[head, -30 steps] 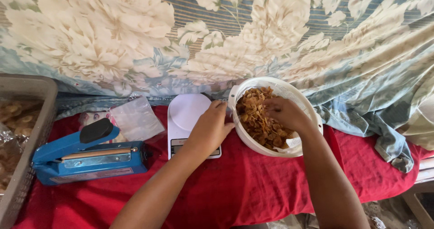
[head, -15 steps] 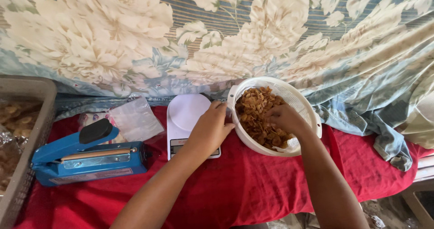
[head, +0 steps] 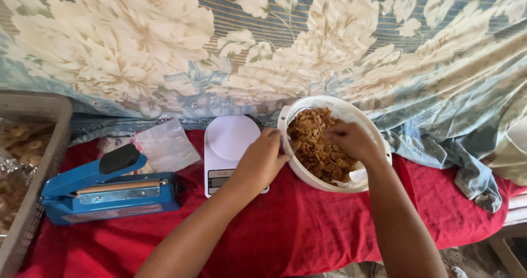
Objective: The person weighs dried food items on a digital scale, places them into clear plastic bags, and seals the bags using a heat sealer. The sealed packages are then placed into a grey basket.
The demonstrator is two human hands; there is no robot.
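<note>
Right hand (head: 351, 140) curls loosely into brown chips (head: 315, 149); left hand (head: 262, 160), half-closed, touches the white basket (head: 351, 110) rim.

The left hand (head: 261, 162) covers the near right corner of the white scale (head: 230, 146) and part of its display; its fingertips are hidden against the rim of the white basket (head: 351, 110), so the grip there cannot be told; the right hand (head: 351, 140) hides the fried snacks (head: 313, 146) beneath it, and whether it holds any is unclear; the grey crate (head: 38, 110) at the tabletop's left edge is cut off; the clear bags (head: 164, 145) show no readable contents.
</note>
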